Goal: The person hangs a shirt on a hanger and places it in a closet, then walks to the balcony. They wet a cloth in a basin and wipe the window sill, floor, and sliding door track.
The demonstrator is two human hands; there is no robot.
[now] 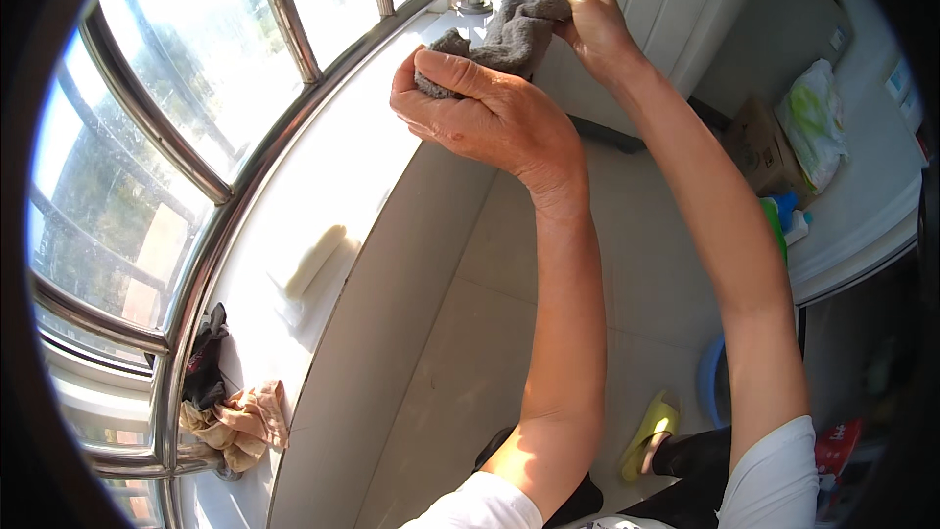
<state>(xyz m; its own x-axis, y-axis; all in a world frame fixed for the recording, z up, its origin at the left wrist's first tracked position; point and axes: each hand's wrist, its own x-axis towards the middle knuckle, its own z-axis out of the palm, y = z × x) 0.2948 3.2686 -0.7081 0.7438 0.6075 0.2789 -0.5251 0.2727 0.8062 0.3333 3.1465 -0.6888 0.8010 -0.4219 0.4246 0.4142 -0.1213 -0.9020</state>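
A damp-looking grey cloth (518, 26), bunched and folded, is stretched between my two hands above a white window ledge. My left hand (492, 114) grips its lower left end, with the thumb pressed on top. At the upper right, my right hand (593, 15) pinches the other end between thumb and fingers. The middle of the cloth sags in loose folds. A pale bar-shaped object (316, 262) lies on the sunlit ledge (294, 198), lower left of my hands.
A curved metal railing (242, 184) runs along the windows. Black fabric (205, 360) and beige fabric (246, 422) lie at its lower end. A white panelled cabinet (661, 7) stands beyond my hands. At right are a cardboard box (760, 150), a plastic bag (815, 117) and a blue basin (711, 382).
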